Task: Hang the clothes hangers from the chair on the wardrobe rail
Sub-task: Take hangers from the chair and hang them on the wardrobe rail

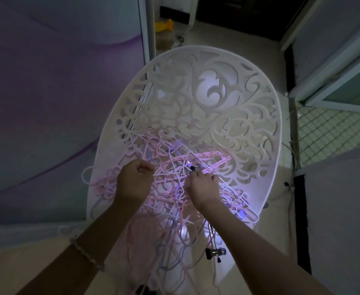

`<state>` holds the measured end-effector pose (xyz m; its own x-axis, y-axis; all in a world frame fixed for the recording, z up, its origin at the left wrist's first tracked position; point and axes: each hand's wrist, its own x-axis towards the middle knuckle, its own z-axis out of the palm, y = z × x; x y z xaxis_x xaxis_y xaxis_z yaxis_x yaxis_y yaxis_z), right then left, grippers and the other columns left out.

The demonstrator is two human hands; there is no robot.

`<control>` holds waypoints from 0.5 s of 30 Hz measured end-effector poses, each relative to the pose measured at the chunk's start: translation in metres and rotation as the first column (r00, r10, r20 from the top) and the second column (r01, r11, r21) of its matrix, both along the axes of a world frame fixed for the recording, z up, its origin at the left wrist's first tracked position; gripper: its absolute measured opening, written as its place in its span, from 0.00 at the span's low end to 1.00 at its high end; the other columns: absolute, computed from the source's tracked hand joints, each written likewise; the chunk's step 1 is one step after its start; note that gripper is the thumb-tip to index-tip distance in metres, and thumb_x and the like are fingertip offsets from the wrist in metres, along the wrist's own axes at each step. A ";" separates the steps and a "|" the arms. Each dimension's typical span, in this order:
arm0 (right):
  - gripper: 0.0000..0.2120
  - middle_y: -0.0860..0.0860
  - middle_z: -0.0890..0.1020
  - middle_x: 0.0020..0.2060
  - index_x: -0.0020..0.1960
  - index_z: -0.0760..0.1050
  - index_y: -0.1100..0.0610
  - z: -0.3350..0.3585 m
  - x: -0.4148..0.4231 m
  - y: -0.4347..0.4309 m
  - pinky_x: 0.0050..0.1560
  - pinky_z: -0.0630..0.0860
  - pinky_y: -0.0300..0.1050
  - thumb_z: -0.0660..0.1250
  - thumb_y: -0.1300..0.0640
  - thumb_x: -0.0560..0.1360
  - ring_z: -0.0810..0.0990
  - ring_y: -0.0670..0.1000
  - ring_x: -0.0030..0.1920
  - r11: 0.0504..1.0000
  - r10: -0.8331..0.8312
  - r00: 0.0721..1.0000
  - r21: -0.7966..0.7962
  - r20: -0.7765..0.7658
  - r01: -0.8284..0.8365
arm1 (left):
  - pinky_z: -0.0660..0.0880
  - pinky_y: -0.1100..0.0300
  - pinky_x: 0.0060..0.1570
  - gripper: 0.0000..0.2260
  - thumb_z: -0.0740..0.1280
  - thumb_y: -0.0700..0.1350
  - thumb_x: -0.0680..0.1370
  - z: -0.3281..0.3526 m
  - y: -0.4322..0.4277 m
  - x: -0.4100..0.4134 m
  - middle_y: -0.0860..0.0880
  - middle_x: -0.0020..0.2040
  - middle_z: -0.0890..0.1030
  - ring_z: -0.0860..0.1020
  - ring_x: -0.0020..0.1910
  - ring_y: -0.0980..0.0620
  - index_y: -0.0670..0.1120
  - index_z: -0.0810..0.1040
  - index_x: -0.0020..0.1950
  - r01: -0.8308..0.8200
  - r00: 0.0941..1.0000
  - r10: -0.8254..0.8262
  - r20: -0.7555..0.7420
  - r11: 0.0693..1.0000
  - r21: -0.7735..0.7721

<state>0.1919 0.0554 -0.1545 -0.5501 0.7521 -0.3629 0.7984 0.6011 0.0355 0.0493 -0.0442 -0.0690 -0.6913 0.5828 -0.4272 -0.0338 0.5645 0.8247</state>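
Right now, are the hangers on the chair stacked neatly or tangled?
Tangled: the pink hangers lie crossed at many angles in one loose heap on the white chair, and some hang over its front edge.

Dim home room: ornate white chair (206, 99), tiled floor (228, 37).

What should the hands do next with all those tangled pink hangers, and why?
Probably ease one hanger up slowly. The left hand grips one of the pink hangers, which lie tangled in a heap on the white chair, and the right hand rests on the heap, so a quick pull would likely drag others along.
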 end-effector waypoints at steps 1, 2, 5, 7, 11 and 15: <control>0.13 0.56 0.79 0.55 0.61 0.69 0.58 -0.001 0.001 -0.001 0.59 0.58 0.55 0.57 0.58 0.77 0.77 0.59 0.55 0.999 0.043 0.999 0.011 0.005 -0.043 | 0.75 0.52 0.42 0.10 0.61 0.36 0.72 -0.001 0.000 0.002 0.42 0.39 0.80 0.80 0.41 0.40 0.49 0.76 0.35 0.017 1.000 -0.017 -0.014 1.000 -0.012; 0.11 0.56 0.81 0.52 0.59 0.69 0.57 -0.002 0.003 -0.002 0.56 0.55 0.54 0.56 0.59 0.78 0.78 0.58 0.53 0.995 0.098 0.995 0.009 0.009 -0.098 | 0.76 0.51 0.44 0.12 0.62 0.35 0.72 -0.003 0.001 0.004 0.42 0.40 0.81 0.80 0.42 0.40 0.50 0.75 0.35 0.034 0.999 -0.034 -0.032 0.999 -0.017; 0.09 0.57 0.83 0.45 0.55 0.70 0.58 0.006 0.010 -0.002 0.56 0.57 0.52 0.53 0.57 0.80 0.81 0.58 0.47 0.982 0.191 0.980 -0.007 -0.053 -0.191 | 0.73 0.57 0.45 0.15 0.61 0.32 0.73 -0.002 0.002 0.009 0.41 0.42 0.82 0.80 0.44 0.42 0.52 0.75 0.35 0.048 0.995 -0.051 -0.091 0.998 -0.032; 0.11 0.57 0.82 0.32 0.45 0.74 0.58 0.016 0.012 0.000 0.50 0.71 0.47 0.57 0.54 0.79 0.81 0.57 0.35 0.973 0.230 0.965 0.067 -0.125 -0.223 | 0.71 0.59 0.45 0.13 0.61 0.32 0.73 0.001 0.003 0.011 0.45 0.43 0.81 0.79 0.46 0.43 0.50 0.76 0.39 0.079 0.984 -0.086 -0.154 0.996 -0.049; 0.15 0.52 0.73 0.18 0.33 0.73 0.54 0.037 0.025 0.004 0.25 0.67 0.39 0.57 0.49 0.75 0.72 0.55 0.18 0.939 0.259 0.944 0.284 -0.205 -0.196 | 0.73 0.55 0.59 0.15 0.65 0.35 0.74 0.013 0.002 0.019 0.47 0.58 0.77 0.75 0.58 0.49 0.47 0.77 0.58 0.202 0.922 -0.224 -0.316 0.974 -0.102; 0.17 0.51 0.72 0.18 0.31 0.71 0.53 0.084 0.036 0.012 0.29 0.55 0.40 0.56 0.49 0.76 0.71 0.54 0.19 0.879 0.318 0.878 0.457 -0.358 -0.132 | 0.74 0.55 0.53 0.13 0.64 0.34 0.73 0.038 0.004 0.027 0.49 0.53 0.77 0.76 0.53 0.50 0.48 0.76 0.53 0.210 0.884 -0.192 -0.426 0.978 -0.006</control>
